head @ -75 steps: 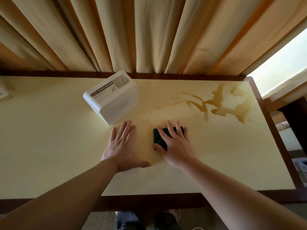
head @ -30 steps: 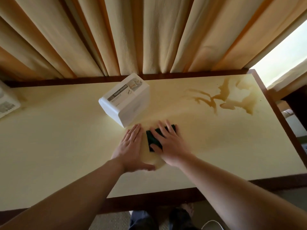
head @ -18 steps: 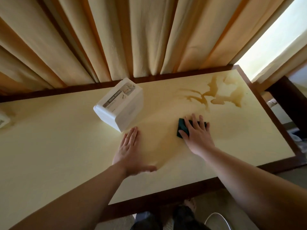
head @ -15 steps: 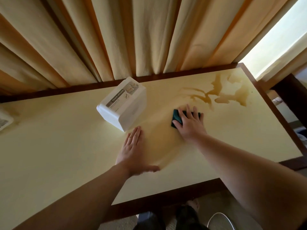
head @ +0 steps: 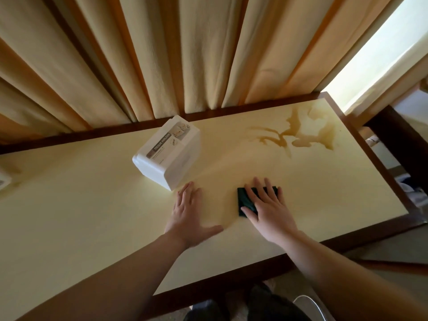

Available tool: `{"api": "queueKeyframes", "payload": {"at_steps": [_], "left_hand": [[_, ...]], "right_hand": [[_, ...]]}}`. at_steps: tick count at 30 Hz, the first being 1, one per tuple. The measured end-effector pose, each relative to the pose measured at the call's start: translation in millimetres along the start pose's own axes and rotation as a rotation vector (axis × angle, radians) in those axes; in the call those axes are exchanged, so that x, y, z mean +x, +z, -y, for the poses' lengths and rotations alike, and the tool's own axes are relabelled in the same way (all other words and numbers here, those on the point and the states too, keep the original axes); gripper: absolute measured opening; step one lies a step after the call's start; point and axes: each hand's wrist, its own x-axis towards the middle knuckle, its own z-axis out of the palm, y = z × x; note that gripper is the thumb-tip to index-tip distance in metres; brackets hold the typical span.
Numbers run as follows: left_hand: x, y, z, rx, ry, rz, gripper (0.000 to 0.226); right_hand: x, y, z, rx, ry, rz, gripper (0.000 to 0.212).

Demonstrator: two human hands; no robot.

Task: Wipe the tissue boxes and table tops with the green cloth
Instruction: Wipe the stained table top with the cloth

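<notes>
Head view: my right hand [head: 269, 206] presses flat, fingers straight, on the folded dark green cloth [head: 246, 199]; the brown stain [head: 301, 133] lies beyond it, toward the far right corner.

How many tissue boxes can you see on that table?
1 for sure: the white tissue holder stands near the table's back edge, just beyond the left hand. A cut-off whitish object at the far left edge might be another.

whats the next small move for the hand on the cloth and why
Probably slide the right hand, pressing the green cloth flat, away and to the right toward the brown stain. That mark sits untouched near the table top's far right corner, while the cloth lies well short of it. The left hand rests flat beside the tissue holder, bracing.
</notes>
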Motion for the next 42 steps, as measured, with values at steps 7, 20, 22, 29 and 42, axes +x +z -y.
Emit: {"api": "queueKeyframes", "payload": {"at_steps": [7, 20, 22, 29, 42], "left_hand": [[40.7, 8.6, -36.2, 0.024, 0.021, -0.01, 0.109], [182.0, 8.4, -98.7, 0.047, -0.117, -0.08, 0.075], [186.0, 11.5, -97.9, 0.084, -0.12, -0.104, 0.077], [188.2, 17.6, -93.4, 0.088, -0.107, -0.161, 0.082], [190.2, 19.5, -88.5, 0.084, -0.095, -0.159, 0.077]], "right_hand": [[62.8, -29.0, -63.3, 0.072, 0.211, -0.06, 0.075], [61.9, -13.5, -97.8, 0.121, 0.21, -0.219, 0.067], [62.5, -10.1, -114.9, 0.145, 0.224, -0.281, 0.066], [124.5, -41.4, -126.1, 0.553, 0.41, -0.473, 0.069], [162.5, -59.3, -67.5, 0.168, 0.021, -0.126, 0.065]]}}
